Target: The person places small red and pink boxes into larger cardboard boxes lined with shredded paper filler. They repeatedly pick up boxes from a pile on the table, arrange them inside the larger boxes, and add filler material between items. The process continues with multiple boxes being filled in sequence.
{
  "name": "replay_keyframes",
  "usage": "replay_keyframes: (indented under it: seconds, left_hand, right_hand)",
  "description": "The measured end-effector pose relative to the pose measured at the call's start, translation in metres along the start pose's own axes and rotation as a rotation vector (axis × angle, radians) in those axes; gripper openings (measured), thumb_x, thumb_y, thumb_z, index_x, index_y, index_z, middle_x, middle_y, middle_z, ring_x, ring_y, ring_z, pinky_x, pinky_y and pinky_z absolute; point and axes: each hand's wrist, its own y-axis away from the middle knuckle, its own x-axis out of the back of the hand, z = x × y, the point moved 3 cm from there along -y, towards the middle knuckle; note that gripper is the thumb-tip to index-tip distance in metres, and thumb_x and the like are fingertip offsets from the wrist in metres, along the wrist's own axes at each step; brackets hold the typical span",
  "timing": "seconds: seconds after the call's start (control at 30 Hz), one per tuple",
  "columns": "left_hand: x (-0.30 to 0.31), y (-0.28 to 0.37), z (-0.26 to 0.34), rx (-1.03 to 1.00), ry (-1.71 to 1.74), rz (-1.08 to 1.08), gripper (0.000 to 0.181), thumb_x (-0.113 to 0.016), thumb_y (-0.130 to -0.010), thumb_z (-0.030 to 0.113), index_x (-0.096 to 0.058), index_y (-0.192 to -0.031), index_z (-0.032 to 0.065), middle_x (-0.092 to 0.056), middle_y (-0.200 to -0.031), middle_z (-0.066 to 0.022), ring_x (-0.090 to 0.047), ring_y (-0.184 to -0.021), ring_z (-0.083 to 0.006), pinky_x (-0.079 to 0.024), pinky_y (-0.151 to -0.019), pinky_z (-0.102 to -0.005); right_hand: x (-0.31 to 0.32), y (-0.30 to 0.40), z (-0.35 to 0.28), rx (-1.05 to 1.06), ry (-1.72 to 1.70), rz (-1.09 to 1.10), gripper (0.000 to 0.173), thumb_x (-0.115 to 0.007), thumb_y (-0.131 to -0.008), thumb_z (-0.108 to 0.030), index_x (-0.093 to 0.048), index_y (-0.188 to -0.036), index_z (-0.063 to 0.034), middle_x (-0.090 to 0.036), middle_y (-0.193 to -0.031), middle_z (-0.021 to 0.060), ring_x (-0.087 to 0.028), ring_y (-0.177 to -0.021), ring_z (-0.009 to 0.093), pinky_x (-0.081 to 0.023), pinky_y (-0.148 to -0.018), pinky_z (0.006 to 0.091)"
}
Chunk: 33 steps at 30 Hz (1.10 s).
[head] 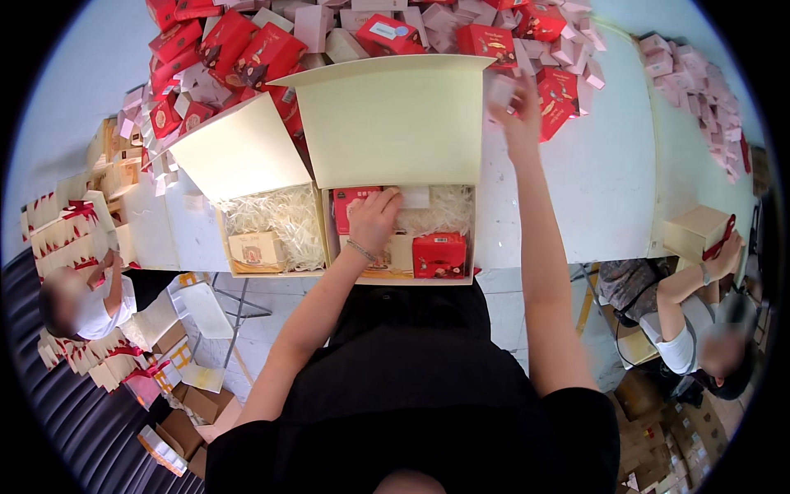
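Observation:
An open cream gift box (395, 120) stands before me with its lid raised at the back. In it are a pinkish-red carton (347, 200), a red carton (439, 256), a cream-and-gold carton (395, 254), pale shredded filler (453, 207) and a small pale box (415, 197). My left hand (373, 216) reaches inside, over the pinkish-red carton, its fingertips by the small pale box; its grip is unclear. My right hand (520, 114), blurred by motion, holds a small pale pink box (501, 92) to the right of the raised lid.
A second open gift box (237, 151) with filler and a cream carton (256, 250) adjoins on the left. Red cartons (268, 52) and small pink boxes (580, 52) are heaped behind. People sit at both sides; the right one handles a cream box (694, 228) with red ribbon.

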Motion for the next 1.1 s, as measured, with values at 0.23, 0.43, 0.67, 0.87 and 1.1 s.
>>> replay_keyframes:
  seconds: [0.23,0.43,0.67,0.87,1.1]
  left_hand:
    - [0.028,-0.01,0.011,0.092,0.298,0.119,0.023,-0.066,-0.071,0.009,-0.063,-0.094,0.0066,-0.063,-0.098,-0.0065,-0.062,-0.089,-0.023,-0.048,-0.066,-0.033]
    - [0.08,-0.057,0.048,0.141,0.91,0.037,0.059,-0.074,-0.071,0.016,-0.049,-0.124,0.0081,-0.056,-0.117,-0.0099,-0.058,-0.104,-0.0223,-0.051,-0.081,-0.0342]
    - [0.057,-0.055,0.002,0.077,1.004,-0.385,0.046,-0.075,-0.07,0.027,-0.062,-0.111,0.0106,-0.062,-0.107,-0.0111,-0.06,-0.096,-0.0245,-0.047,-0.086,-0.0362]
    - [0.012,0.005,-0.02,0.316,0.65,-0.329,0.031,-0.076,-0.072,0.02,-0.068,-0.098,0.0056,-0.065,-0.094,-0.0057,-0.063,-0.088,-0.0176,-0.05,-0.078,-0.0305]
    - [0.001,0.026,-0.022,0.957,1.395,-0.082,0.045,-0.073,-0.077,0.013,-0.052,-0.113,-0.004,-0.061,-0.101,-0.0104,-0.063,-0.09,-0.0176,-0.055,-0.074,-0.0295]
  right_hand:
    - [0.036,0.095,-0.07,-0.243,-1.078,-0.227,0.056,-0.07,-0.072,0.005,-0.047,-0.121,-0.0134,-0.046,-0.131,0.0162,-0.041,-0.125,0.036,-0.041,-0.1,0.0482]
    - [-0.013,0.152,-0.072,-0.325,-1.168,-0.326,0.053,-0.068,-0.078,-0.002,-0.045,-0.125,-0.013,-0.045,-0.131,0.018,-0.041,-0.125,0.037,-0.042,-0.1,0.0452]
    - [-0.043,0.174,-0.062,-0.995,-0.794,-0.698,0.051,-0.051,-0.093,-0.028,-0.039,-0.128,0.0068,-0.054,-0.119,0.0178,-0.058,-0.105,0.028,-0.053,-0.083,0.0385]
    - [-0.05,0.19,-0.016,-0.841,-0.071,-0.598,0.042,-0.066,-0.081,-0.01,-0.049,-0.118,0.0001,-0.061,-0.097,0.0086,-0.06,-0.091,0.017,-0.049,-0.067,0.0241]
    - [-0.057,0.203,-0.012,-0.883,-0.458,-0.434,0.038,-0.065,-0.08,-0.004,-0.049,-0.114,0.0017,-0.06,-0.097,0.0092,-0.06,-0.09,0.018,-0.05,-0.074,0.0274]
